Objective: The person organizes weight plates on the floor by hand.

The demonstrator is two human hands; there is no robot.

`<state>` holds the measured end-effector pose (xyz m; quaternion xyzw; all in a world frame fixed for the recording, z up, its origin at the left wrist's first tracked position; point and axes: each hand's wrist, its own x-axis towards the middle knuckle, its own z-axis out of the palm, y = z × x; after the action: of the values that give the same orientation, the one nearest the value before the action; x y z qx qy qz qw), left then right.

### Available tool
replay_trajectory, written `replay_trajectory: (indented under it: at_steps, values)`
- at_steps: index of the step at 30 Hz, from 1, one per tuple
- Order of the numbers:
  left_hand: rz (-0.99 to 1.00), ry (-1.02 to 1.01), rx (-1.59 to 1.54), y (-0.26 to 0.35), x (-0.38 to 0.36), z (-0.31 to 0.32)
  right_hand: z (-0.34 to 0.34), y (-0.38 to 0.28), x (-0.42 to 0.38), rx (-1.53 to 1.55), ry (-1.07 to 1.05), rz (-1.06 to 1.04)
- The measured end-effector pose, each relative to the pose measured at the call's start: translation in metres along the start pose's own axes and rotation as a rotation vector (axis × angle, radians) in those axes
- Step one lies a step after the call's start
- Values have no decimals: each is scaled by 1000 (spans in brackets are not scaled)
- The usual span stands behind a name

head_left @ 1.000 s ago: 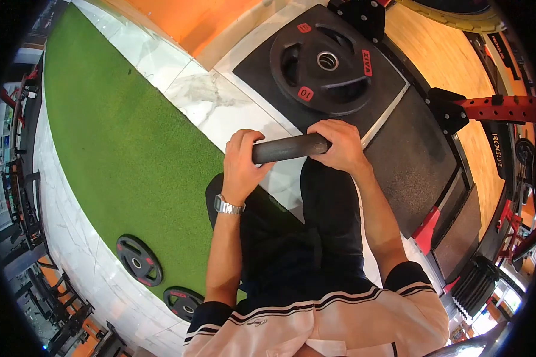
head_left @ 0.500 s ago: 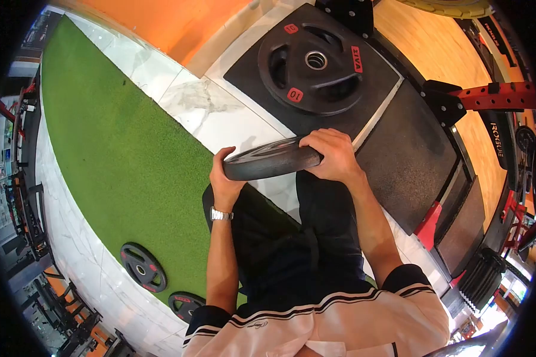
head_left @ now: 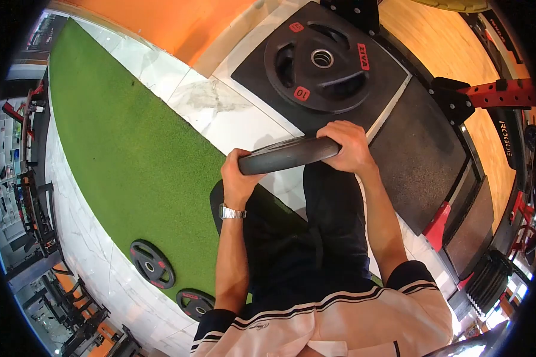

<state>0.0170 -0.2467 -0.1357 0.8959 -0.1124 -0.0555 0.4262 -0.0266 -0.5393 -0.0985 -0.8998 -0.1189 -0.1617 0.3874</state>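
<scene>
A black weight plate (head_left: 289, 156) is held up nearly edge-on in front of my body, between both hands. My left hand (head_left: 238, 178), with a metal watch on the wrist, is wrapped round its left end. Around the right end of the plate, my right hand (head_left: 348, 146) is closed, fingers over the top. Beyond it, a large black plate (head_left: 304, 77) marked 10 and ZIVA lies flat on a black mat (head_left: 250, 71). The held plate's flat face is mostly hidden.
Two smaller black plates (head_left: 152, 264) (head_left: 195, 303) lie at the lower left, by the edge of the green turf (head_left: 131, 154). A red rack beam (head_left: 500, 93) juts in at the right. A red bracket (head_left: 438, 227) stands beside the dark rubber mat (head_left: 417, 160).
The held plate has tilted so less of its face shows, still between both hands. The whole view has shifted slightly, with the surroundings further right in the frame.
</scene>
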Motion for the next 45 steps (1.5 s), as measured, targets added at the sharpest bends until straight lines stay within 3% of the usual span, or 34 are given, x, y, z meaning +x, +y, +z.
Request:
replay_trajectory:
  at_steps: [4,13,17,20,25,32,40,45]
  values:
    - [41,6,82,25,6,4,-9,15,-4,32,42,12]
    - [199,-73,312,102,26,29,-31,70,-54,229,191,289]
    - [452,-99,132,111,36,40,-42,97,-79,312,231,422]
    - [421,-216,91,96,48,45,-48,108,-96,253,262,534]
    - [401,-153,-14,88,56,61,-45,128,-110,338,347,568]
    - [403,-32,-13,84,65,73,-38,124,-99,205,436,677]
    - [288,60,-76,62,96,74,-33,91,-39,180,486,790]
    - [245,27,-87,60,116,77,-27,125,-33,158,469,706]
